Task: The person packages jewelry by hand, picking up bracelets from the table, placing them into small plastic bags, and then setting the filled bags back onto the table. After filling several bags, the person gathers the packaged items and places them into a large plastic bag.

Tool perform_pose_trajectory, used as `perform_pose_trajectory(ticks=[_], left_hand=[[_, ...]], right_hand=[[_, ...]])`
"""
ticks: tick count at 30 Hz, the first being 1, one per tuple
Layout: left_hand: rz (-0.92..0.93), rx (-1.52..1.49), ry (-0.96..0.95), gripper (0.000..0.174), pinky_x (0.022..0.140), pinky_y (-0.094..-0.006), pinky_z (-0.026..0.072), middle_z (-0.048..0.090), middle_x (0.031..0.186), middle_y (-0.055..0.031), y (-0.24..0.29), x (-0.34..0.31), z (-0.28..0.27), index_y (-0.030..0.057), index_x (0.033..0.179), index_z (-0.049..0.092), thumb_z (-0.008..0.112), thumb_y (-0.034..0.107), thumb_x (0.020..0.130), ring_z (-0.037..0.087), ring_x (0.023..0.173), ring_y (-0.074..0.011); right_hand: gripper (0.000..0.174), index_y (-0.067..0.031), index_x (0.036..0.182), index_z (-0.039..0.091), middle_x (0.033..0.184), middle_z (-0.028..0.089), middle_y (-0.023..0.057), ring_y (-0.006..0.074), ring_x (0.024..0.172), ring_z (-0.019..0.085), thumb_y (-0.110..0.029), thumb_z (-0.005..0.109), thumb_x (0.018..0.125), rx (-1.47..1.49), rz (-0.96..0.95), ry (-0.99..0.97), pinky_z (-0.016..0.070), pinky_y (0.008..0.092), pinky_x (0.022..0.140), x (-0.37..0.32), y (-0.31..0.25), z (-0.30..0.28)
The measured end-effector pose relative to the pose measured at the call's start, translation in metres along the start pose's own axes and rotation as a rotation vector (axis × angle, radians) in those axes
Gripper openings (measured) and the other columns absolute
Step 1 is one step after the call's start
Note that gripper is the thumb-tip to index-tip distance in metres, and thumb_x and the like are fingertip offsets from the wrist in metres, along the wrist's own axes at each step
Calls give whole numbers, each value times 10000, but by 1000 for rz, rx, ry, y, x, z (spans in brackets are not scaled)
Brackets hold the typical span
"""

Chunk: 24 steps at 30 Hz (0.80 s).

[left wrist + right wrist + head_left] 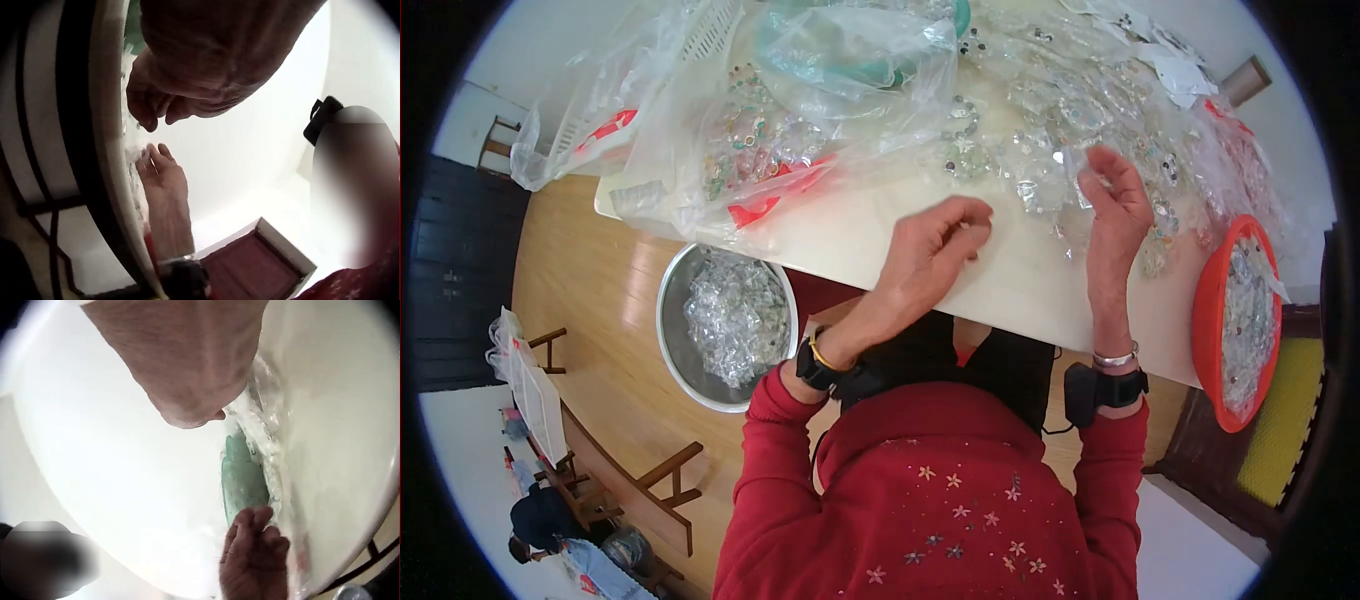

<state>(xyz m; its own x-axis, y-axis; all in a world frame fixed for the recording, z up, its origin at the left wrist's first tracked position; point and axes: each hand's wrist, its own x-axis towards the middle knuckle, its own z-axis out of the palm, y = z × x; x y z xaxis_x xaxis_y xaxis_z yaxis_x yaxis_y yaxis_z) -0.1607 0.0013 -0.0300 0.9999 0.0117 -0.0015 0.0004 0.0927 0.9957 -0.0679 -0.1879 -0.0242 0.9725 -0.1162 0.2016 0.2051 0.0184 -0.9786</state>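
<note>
In the head view my left hand [935, 250] hovers over the near edge of the white table [850, 230], its fingers loosely curled with nothing showing between them. My right hand [1117, 200] is farther right, its thumb and fingertips pinching a small clear plastic packet [1074, 172]. Just beyond it spreads a heap of similar clear packets [1040, 110] with small beads or trinkets inside. The left wrist view catches both hands close together, the right hand [164, 184] below the left.
On the left of the table lie a clear bag of colourful trinkets [765, 150] and a white basket [705, 40]. A green container under plastic [840, 45] stands at the back. A metal basin [675, 345] of packets sits below left; a red basin [1208, 330] is at right.
</note>
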Motion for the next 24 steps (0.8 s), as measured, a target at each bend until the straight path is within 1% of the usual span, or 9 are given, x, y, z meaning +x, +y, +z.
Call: perform_pose_trajectory(ticks=[2, 3, 6, 10, 11, 13, 14, 18, 24], left_hand=[[285, 490, 114, 208, 672, -221, 427, 604, 856, -46, 2, 9, -6, -17, 1031, 578, 572, 64, 840, 520, 723, -97], [294, 484, 106, 208, 672, -221, 427, 604, 856, -46, 5, 10, -7, -17, 1031, 578, 572, 64, 840, 520, 723, -97], [318, 495, 110, 190, 597, -261, 441, 602, 842, -137, 13, 16, -5, -12, 987, 588, 575, 80, 821, 549, 635, -190], [230, 489, 25, 168, 600, -243, 429, 608, 812, -112, 9, 1, 4, -16, 972, 591, 573, 70, 829, 533, 640, -162], [179, 437, 23, 162, 628, -230, 427, 601, 810, -80, 6, -3, 6, -17, 972, 595, 569, 70, 838, 526, 671, -135], [74, 340, 23, 152, 684, -204, 421, 587, 806, -15, -1, -7, 11, -21, 971, 602, 561, 69, 856, 512, 733, -80], [76, 335, 8, 152, 684, -204, 421, 587, 806, -15, -3, -7, 13, -21, 971, 602, 561, 69, 856, 512, 733, -80], [65, 301, 13, 145, 692, -202, 423, 579, 805, -6, -7, -5, 17, -22, 967, 606, 550, 66, 866, 511, 741, -76], [81, 331, 5, 145, 694, -206, 420, 585, 821, -6, -9, -6, 19, -19, 971, 608, 554, 65, 865, 509, 754, -74]], right_hand=[[268, -19, 1039, 613, 1063, 605, 56, 126, 959, 561, 13, 623, 774, -158, -229, 82, 444, 234, 807, 5, -1, -5], [268, -19, 1039, 613, 1063, 605, 56, 126, 959, 561, 13, 623, 774, -164, -237, 91, 444, 234, 807, 6, -2, -9], [347, -32, 1112, 583, 1163, 568, 80, 157, 1054, 529, 1, 622, 768, -420, -394, 99, 431, 267, 850, 5, -2, -40], [429, -9, 1159, 548, 1153, 571, 120, 190, 1046, 534, -76, 657, 750, -802, -419, 201, 425, 301, 864, 2, 8, -98], [429, -9, 1159, 548, 1153, 571, 120, 190, 1046, 534, -76, 657, 750, -818, -416, 218, 425, 301, 864, 1, 9, -108], [484, -10, 1179, 533, 1163, 564, 128, 204, 1032, 534, -134, 678, 734, -957, -289, 184, 424, 309, 864, 0, 11, -124], [514, -11, 1189, 526, 1168, 560, 131, 210, 1025, 535, -163, 689, 726, -1021, -223, 167, 423, 313, 863, -1, 10, -129], [564, -13, 1205, 515, 1148, 564, 133, 209, 983, 538, -218, 702, 714, -1056, -191, 69, 428, 326, 844, -5, 0, -129], [597, -11, 1215, 508, 1116, 569, 133, 203, 938, 547, -195, 730, 692, -1042, -181, -21, 446, 301, 797, -12, -11, -116]])
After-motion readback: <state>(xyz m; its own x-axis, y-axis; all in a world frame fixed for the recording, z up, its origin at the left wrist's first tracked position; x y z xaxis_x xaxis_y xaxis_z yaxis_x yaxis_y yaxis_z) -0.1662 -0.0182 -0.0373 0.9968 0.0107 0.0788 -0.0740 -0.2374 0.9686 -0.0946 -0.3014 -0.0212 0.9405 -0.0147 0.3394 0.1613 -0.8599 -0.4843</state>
